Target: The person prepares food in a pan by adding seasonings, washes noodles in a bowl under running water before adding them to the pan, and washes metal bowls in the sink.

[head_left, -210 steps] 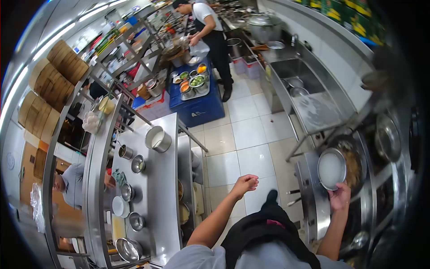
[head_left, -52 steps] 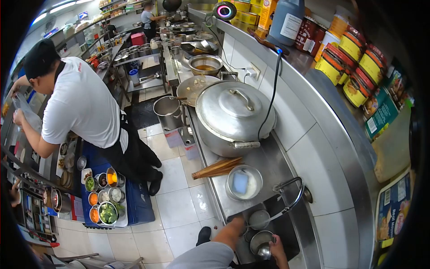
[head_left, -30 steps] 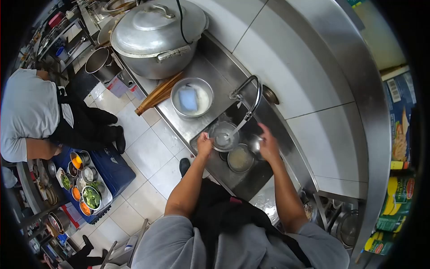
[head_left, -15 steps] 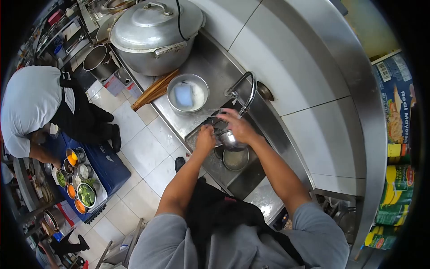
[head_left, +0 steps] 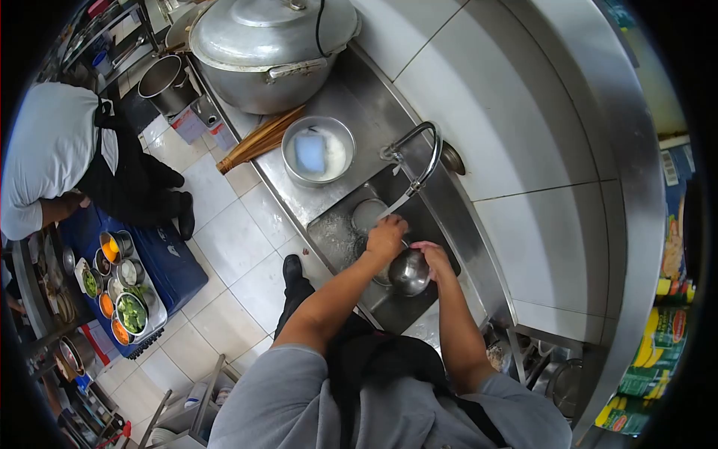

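Gripping a shiny metal bowl at its edge, the right hand was over the sink. Just beside it, the left hand had its fingers bent by the bowl's far side; whether they were closed on anything could not be told. A stream of water ran from the curved tap down next to the left hand, toward a round container in the sink. On the steel counter past the sink stood a pan with a blue block inside, a bundle of thin sticks near it, and a big lidded pot farther along. Well apart, a co-worker in a white shirt bent beside a blue box bearing a tray of filled bowls.
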Demonstrator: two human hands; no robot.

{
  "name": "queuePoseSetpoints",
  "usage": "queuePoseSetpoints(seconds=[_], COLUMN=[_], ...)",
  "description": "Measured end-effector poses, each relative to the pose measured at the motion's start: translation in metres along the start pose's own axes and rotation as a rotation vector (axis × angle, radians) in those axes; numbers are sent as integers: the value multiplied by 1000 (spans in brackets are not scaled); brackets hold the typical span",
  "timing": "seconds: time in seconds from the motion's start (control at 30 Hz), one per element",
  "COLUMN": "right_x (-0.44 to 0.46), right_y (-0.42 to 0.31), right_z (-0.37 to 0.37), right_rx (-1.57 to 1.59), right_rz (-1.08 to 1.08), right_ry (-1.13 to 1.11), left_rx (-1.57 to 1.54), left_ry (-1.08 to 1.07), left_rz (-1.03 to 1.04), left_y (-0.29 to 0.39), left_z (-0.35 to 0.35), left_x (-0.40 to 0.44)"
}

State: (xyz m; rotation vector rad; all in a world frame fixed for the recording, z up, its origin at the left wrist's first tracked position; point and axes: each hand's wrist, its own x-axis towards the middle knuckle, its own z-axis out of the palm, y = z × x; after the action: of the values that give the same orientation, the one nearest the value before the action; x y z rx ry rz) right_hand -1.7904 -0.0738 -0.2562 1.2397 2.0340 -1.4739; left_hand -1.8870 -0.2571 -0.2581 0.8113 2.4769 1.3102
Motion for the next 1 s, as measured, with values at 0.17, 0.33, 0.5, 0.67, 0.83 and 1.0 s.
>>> queuePoseSetpoints(seconds=[0.17, 0.33, 0.5, 0.67, 0.83, 1.0], right_x=[-21, 19, -33, -61, -67, -73], right_y=[-45, 38, 20, 23, 37, 42], right_z=[33, 19, 15, 21, 7, -11], right_rx=[694, 513, 502, 411, 394, 408], right_rz=[406, 160, 59, 3, -15, -244], right_ry=[41, 92, -31, 36, 189, 208], left_rx=[-92, -307, -108, 259, 228, 19], left_ry=[49, -359, -203, -165, -119, 125], left_rz=[257, -409, -880, -141, -303, -533], left_y=[-6, -122, -193, -152, -123, -158], left_z=[24, 58, 104, 120, 35, 5], left_x=[-20, 37, 33, 30, 22, -18])
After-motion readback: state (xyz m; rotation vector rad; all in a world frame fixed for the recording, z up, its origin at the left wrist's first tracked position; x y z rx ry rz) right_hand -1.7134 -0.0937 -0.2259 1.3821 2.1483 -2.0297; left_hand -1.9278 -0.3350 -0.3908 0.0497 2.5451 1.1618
